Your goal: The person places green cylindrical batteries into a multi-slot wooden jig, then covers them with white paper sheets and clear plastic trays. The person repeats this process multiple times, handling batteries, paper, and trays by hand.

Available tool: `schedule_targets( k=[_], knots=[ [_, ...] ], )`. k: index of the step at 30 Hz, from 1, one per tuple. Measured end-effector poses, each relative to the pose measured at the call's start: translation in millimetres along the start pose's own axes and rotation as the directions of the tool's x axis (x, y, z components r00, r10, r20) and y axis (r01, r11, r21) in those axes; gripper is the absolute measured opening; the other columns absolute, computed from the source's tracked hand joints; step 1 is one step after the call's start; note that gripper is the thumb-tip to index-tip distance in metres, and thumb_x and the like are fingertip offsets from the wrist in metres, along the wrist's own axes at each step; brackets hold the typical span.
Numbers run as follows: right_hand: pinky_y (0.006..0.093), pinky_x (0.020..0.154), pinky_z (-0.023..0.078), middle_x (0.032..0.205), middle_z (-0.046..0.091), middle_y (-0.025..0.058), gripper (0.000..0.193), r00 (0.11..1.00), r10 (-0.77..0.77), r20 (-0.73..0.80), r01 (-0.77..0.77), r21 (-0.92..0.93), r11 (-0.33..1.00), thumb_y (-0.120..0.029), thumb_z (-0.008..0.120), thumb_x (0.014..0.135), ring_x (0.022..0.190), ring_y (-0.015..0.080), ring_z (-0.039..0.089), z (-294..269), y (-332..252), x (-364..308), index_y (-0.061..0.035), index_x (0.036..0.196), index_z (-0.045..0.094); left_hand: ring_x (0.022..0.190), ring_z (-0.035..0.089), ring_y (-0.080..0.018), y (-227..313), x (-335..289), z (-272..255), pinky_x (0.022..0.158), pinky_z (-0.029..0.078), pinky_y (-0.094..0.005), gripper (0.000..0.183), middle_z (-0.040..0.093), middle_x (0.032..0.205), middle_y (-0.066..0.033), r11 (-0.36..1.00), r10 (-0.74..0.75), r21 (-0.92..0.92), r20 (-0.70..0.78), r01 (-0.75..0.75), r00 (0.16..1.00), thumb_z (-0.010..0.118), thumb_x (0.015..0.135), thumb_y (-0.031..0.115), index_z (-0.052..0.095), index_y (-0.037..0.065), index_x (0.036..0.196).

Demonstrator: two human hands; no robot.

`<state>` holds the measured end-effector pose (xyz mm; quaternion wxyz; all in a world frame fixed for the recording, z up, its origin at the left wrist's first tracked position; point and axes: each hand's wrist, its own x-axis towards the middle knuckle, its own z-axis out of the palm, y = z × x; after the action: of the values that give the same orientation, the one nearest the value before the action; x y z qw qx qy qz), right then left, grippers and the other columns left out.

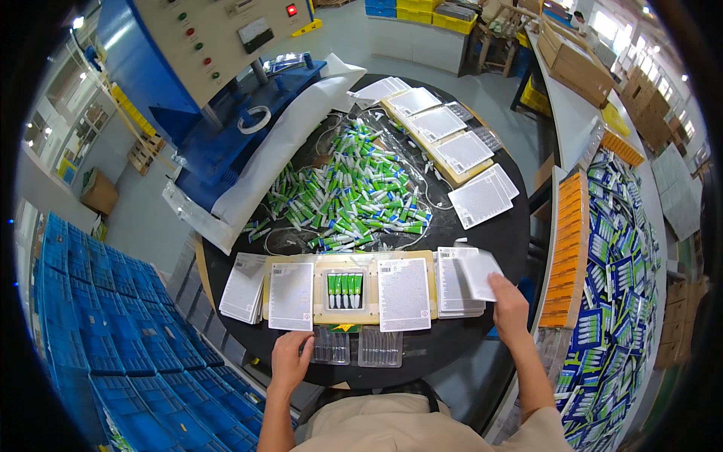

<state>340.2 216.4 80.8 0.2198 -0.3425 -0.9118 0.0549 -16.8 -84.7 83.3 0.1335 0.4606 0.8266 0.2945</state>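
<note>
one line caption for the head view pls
Right hand lifts a backing card off a stack; left hand rests by clear blister trays.

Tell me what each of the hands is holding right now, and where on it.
The right hand pinches a white backing card by its lower right corner, above the card stack. The left hand holds nothing; it rests beside the clear blister trays.

Brightly, evenly lit from overhead lamps and far-right windows; soft shadows, sharp centre, bent edges, black corners.
</note>
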Motion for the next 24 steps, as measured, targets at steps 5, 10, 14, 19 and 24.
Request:
schedule_targets(
  k=[5,10,14,19,24],
  knots=[
    [0.0433,0.104,0.051,0.129,0.066,0.0228,0.056,0.981,0.079,-0.175,-0.033,0.253,0.967,0.017,0.049,0.076,0.121,0.0382,0.065,7.1,-102.8,39.9,0.0009,0.128,0.065,0.137,0.05,-0.0315,0.3,19.2,40.3,0.12,0.027,-0.0581,0.046,0.056,0.143,-0.0144,0.897,0.329,0.249,0.172,-0.364,0.928,0.068,0.095,0.026,0.057,0.008,0.136],
    [0.0434,0.096,0.054,0.126,0.068,0.0216,0.055,0.988,0.088,-0.127,-0.027,0.417,0.908,0.014,0.054,0.079,0.114,0.0402,0.066,31.7,-157.3,63.0,-0.0007,0.13,0.062,0.154,0.026,-0.0258,-5.0,43.2,84.6,0.125,0.014,-0.0556,0.072,0.038,0.161,-0.0117,0.764,0.368,0.429,0.324,-0.481,0.872,0.05,0.102,0.052,0.044,0.0,0.151],
    [0.0439,0.092,0.055,0.123,0.068,0.0215,0.053,0.994,0.102,-0.042,-0.075,0.414,0.907,0.011,0.056,0.08,0.109,0.0416,0.067,31.6,-165.2,61.3,-0.0013,0.131,0.061,0.155,0.024,-0.0266,-12.4,47.5,96.1,0.125,0.013,-0.0565,0.075,0.036,0.162,-0.0125,0.764,0.388,0.398,0.346,-0.508,0.855,0.047,0.102,0.054,0.042,-0.002,0.152],
    [0.0438,0.098,0.052,0.129,0.066,0.0195,0.056,0.998,-0.018,-0.059,0.037,0.33,0.943,0.009,0.057,0.079,0.116,0.0383,0.065,41.7,-183.8,60.0,-0.003,0.134,0.061,0.154,0.026,-0.0282,-13.6,49.3,102.1,0.124,0.014,-0.06,0.074,0.039,0.16,-0.0133,0.79,0.424,0.341,0.296,-0.509,0.856,0.049,0.102,0.053,0.043,-0.002,0.15],
    [0.0466,0.108,0.045,0.141,0.06,0.0178,0.058,0.978,-0.209,0.016,0.205,0.136,0.969,0.001,0.058,0.082,0.129,0.0343,0.058,81.3,-211.4,53.8,-0.0055,0.14,0.058,0.146,0.036,-0.0293,-15.4,35.8,87.0,0.121,0.019,-0.0633,0.059,0.051,0.148,-0.0139,0.852,0.41,0.229,0.269,-0.472,0.871,0.056,0.1,0.043,0.054,0.0,0.141]
  ],
)
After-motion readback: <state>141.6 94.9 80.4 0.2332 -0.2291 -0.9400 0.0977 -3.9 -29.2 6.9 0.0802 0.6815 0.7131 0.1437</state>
